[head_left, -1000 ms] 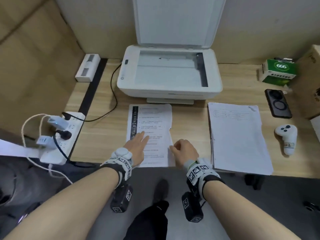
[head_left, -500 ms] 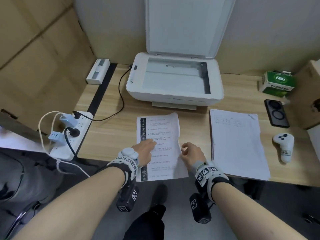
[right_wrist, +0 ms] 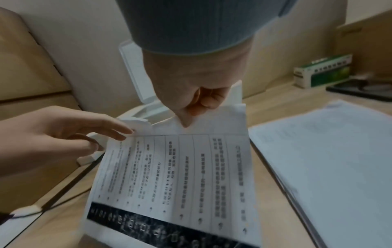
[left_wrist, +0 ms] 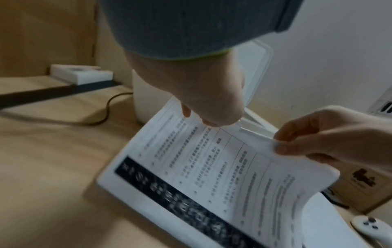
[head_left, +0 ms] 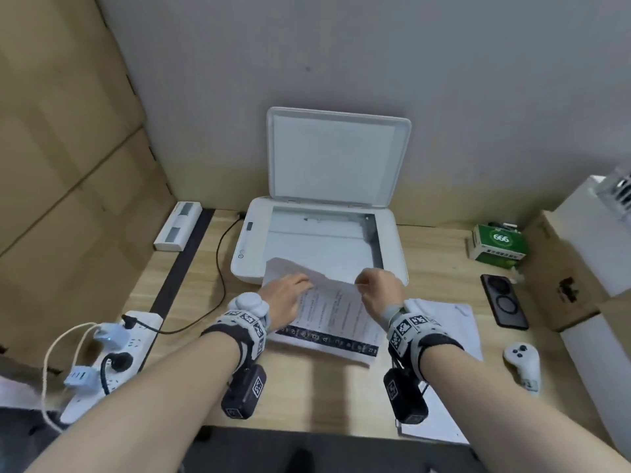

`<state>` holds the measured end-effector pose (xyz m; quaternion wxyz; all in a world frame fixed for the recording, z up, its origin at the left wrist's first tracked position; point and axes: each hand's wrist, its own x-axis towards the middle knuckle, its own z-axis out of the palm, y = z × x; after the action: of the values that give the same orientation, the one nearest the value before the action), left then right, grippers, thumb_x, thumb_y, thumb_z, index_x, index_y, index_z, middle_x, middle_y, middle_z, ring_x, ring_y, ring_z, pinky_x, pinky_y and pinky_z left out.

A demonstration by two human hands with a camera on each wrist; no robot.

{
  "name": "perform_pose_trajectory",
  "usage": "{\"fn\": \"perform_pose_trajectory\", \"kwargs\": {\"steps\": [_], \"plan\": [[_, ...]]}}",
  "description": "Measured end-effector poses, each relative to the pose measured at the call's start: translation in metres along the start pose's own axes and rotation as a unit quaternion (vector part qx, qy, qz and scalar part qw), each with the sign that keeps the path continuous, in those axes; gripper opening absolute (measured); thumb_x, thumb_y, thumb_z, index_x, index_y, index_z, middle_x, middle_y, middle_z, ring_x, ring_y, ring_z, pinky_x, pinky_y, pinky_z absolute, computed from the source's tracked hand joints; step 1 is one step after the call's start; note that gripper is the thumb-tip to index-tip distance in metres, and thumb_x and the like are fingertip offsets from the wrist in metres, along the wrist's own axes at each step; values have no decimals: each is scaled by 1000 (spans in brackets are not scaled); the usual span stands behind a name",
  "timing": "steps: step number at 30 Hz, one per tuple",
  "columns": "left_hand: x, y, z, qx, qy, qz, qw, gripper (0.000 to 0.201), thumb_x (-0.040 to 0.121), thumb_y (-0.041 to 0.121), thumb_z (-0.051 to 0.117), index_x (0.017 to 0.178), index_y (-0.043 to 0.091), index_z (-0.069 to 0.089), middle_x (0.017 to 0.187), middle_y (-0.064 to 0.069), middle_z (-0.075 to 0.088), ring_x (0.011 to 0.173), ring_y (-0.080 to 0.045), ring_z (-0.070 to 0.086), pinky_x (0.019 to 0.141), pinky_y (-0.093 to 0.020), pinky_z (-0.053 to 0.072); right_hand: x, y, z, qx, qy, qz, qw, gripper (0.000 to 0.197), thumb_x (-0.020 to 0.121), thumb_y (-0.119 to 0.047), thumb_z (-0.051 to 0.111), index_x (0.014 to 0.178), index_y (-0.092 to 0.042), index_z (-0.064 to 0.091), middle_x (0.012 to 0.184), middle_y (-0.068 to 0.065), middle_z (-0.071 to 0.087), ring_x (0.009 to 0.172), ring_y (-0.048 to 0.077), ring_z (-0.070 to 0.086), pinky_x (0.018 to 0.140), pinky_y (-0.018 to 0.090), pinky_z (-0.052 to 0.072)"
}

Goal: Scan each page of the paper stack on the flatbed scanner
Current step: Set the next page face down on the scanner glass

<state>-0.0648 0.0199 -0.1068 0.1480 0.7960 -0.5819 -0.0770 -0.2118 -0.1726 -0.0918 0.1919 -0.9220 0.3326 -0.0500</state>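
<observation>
A printed page [head_left: 334,312] with a black strip along its near edge is lifted off the desk, tilted, just in front of the white flatbed scanner [head_left: 389,240]. The scanner's lid [head_left: 336,158] stands up and nothing lies on the glass [head_left: 317,247]. My left hand [head_left: 288,295] pinches the page's far left edge [right_wrist: 127,134]. My right hand [head_left: 379,291] pinches its far right edge [left_wrist: 273,146]. The page [left_wrist: 212,176] curls upward at the far end. The paper stack [head_left: 450,322] lies face down on the desk to the right of the page.
A power strip [head_left: 112,356] with plugs hangs at the desk's left edge and a black cable [head_left: 222,268] runs to the scanner. A phone [head_left: 504,300], a green box [head_left: 498,245], a white controller [head_left: 522,365] and a cardboard box [head_left: 563,278] sit at the right. A white block [head_left: 177,226] lies at the back left.
The page lay flat on the desk under both hands. Now both hands hold it off the desk, turned with its black strip toward me, closer to the scanner.
</observation>
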Motion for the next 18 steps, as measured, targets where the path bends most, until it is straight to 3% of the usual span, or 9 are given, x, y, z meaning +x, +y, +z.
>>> {"fn": "perform_pose_trajectory", "kwargs": {"steps": [5,8,10,13,16,18], "plan": [[33,-31,-6,56,-90,-60,993,54,96,12,40,150,14,32,160,-8,21,146,-26,23,117,-40,26,53,-6,-2,39,20,-7,999,33,91,-9,51,121,-17,63,125,4,63,108,28,62,89,34,50],[51,-62,4,73,-100,-106,987,57,101,16,32,155,15,16,164,-4,5,150,-22,7,121,-38,16,82,-4,21,42,-5,-3,999,58,90,-11,60,144,-11,39,152,9,35,125,29,51,100,40,46],[60,-70,9,89,-92,-129,983,56,103,19,27,156,16,8,164,-1,-4,151,-20,-2,122,-39,11,90,2,34,25,-13,4,1000,56,95,-21,58,144,-8,35,155,11,28,134,31,42,107,41,40],[87,-82,16,94,-68,-161,980,55,105,30,19,156,17,5,164,1,-10,151,-17,-8,123,-38,4,115,12,54,-27,-26,-22,999,54,103,-35,37,147,-3,36,159,14,26,147,31,25,120,36,21],[116,-98,21,107,-56,-179,977,58,104,37,17,156,16,5,164,0,-9,151,-18,-9,123,-39,3,146,14,65,-75,-33,-45,996,76,96,-47,2,155,-4,23,163,16,16,152,28,11,124,33,6],[133,-107,21,106,-52,-184,976,58,104,38,16,156,15,7,164,-1,-8,151,-18,-10,123,-40,2,163,16,65,-104,-34,-51,993,71,100,-44,2,157,-5,16,165,15,9,153,26,4,124,32,-1]]}}
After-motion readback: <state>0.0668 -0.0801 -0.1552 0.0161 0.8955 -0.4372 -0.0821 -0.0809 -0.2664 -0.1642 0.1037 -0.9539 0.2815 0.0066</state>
